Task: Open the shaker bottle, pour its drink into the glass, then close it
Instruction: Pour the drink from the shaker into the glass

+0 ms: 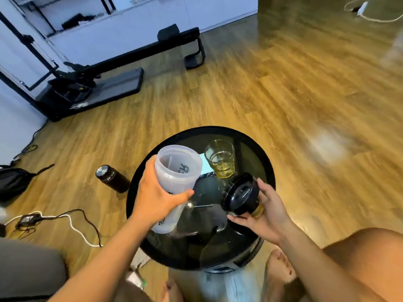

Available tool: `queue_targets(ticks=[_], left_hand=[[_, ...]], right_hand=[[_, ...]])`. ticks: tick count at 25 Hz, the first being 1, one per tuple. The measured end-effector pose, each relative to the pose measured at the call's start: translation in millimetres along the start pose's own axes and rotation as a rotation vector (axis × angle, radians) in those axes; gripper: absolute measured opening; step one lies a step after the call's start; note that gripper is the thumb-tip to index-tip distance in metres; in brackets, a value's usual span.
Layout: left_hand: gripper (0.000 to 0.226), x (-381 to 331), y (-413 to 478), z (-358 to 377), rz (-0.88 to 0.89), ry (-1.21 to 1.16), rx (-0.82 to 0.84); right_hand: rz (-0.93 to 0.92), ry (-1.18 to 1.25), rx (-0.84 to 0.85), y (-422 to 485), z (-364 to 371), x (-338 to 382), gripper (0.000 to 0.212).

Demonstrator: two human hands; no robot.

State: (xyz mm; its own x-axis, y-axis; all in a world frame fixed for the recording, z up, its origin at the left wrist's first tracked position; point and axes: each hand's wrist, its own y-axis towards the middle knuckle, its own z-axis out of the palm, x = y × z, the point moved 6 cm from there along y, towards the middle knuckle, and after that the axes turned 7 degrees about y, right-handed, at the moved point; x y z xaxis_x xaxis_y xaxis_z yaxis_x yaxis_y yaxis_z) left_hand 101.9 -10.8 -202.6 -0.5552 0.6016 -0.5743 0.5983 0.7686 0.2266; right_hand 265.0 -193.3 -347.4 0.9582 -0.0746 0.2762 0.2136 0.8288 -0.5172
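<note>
My left hand (158, 194) grips the translucent shaker bottle (176, 171) around its middle and holds it lidless and tilted above the round black glass table (265, 162). Its open mouth faces up and away, and it looks empty inside. My right hand (265, 211) holds the black lid (241, 194) by its edge, to the right of the bottle, with the lid's underside turned toward the bottle. Behind the lid, a clear glass (220, 159) stands upright on the table with yellow drink in its lower part.
A dark flask (112, 178) lies on the wooden floor left of the table. Cables and a power adapter (29, 219) trail at the lower left. A black exercise machine (104, 68) stands at the back left. My bare knee (370, 253) is at the lower right.
</note>
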Motion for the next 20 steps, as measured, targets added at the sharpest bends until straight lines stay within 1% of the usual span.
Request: queue_targets(ticks=[2,4,7,12,16,20], left_hand=[[0.101,-7,10,0,0.056,0.055,0.026],[0.102,-12,22,3,0.083,0.080,0.038],[0.094,-27,38,9,0.142,0.133,0.052],[0.088,-39,62,20,0.224,0.273,0.106],[0.090,-46,69,25,0.230,0.394,0.126],[0.089,-49,71,26,0.214,0.414,0.135]], right_hand=[[0.008,-0.033,0.013,5,3,-2,0.060],[0.035,-0.065,-0.018,9,3,-6,0.057],[0.060,-0.032,-0.034,11,5,-7,0.054],[0.092,-0.127,-0.011,14,20,-10,0.061],[0.107,-0.162,-0.027,13,23,-12,0.059],[0.093,-0.173,-0.056,13,21,-7,0.059]])
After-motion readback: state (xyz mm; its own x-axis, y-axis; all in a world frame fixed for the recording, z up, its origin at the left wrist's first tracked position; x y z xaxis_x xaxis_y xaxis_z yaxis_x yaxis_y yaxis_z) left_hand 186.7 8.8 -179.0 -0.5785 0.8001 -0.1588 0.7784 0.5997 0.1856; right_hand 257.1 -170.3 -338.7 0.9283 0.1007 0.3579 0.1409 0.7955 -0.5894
